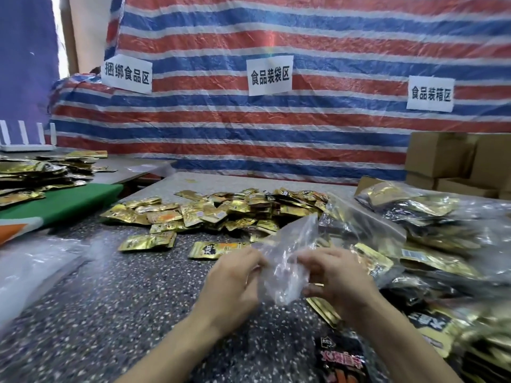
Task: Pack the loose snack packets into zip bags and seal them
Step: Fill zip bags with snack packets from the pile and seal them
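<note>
An empty clear zip bag (287,261) hangs crumpled between my two hands above the speckled table (124,286). My left hand (232,283) pinches its left edge and my right hand (334,277) pinches its right edge, fingers curled into the plastic. Beyond the bag lies a heap of loose gold snack packets (226,211), with two single packets (149,241) nearer to me. On the right sits a pile of filled zip bags (431,239) holding gold and black packets.
A stack of flat clear bags (33,266) lies at the left, next to a green board (60,203) with more gold packets (36,172) behind it. Cardboard boxes (456,161) stand at the back right. A striped tarp (276,120) with paper signs closes off the back.
</note>
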Tool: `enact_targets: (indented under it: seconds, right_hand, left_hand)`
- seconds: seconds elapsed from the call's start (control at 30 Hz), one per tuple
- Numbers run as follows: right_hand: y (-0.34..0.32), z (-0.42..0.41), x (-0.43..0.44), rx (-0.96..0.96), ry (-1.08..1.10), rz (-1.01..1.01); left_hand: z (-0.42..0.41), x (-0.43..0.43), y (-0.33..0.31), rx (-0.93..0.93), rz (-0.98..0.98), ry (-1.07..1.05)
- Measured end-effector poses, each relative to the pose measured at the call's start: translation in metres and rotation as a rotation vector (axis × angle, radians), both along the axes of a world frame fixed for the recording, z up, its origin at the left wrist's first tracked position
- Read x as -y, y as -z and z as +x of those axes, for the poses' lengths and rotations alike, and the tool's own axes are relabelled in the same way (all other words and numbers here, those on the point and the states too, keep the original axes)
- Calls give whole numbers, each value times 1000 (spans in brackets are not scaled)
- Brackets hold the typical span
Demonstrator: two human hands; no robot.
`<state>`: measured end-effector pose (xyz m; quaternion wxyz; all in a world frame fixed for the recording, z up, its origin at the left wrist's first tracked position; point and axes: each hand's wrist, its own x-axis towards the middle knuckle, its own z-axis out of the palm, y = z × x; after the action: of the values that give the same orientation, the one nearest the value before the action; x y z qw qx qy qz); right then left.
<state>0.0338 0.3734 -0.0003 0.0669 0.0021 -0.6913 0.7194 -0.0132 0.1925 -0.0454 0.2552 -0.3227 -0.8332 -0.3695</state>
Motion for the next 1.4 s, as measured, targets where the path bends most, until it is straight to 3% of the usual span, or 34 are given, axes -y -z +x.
enact_targets:
  seconds: [0.1,0.23,0.43,0.67,0.83,0.93,1.03,1.1,1.3,1.4]
  right_hand:
    - [-2,6,6,-18,-58,61]
    - [-5,13,10,-107,-118,184]
    - [-5,19,17,-100,-194,303]
    - [-7,11,4,-24,169,206]
    - [-3,6,-7,-65,375,345]
    - [-4,6,-5,-160,297,331]
    - [-7,9,3,-248,81,117]
    - [-7,10,6,-325,-49,26]
    - [-1,16,21,-348,-277,253]
    - [9,16,31,-347,-336,235]
  left_hand:
    - [6,0,-2,89,46,37]
    - [18,-3,-12,354,445,287]
    - [19,-2,-16,457,434,334]
    - [6,11,-19,527,629,304]
    - [-1,18,-20,448,699,311]
    - [2,19,-26,484,812,405]
    - [5,22,-33,579,931,484]
    - [8,22,-36,625,904,503]
    - [14,16,-35,620,772,519]
    - [16,14,-32,551,670,523]
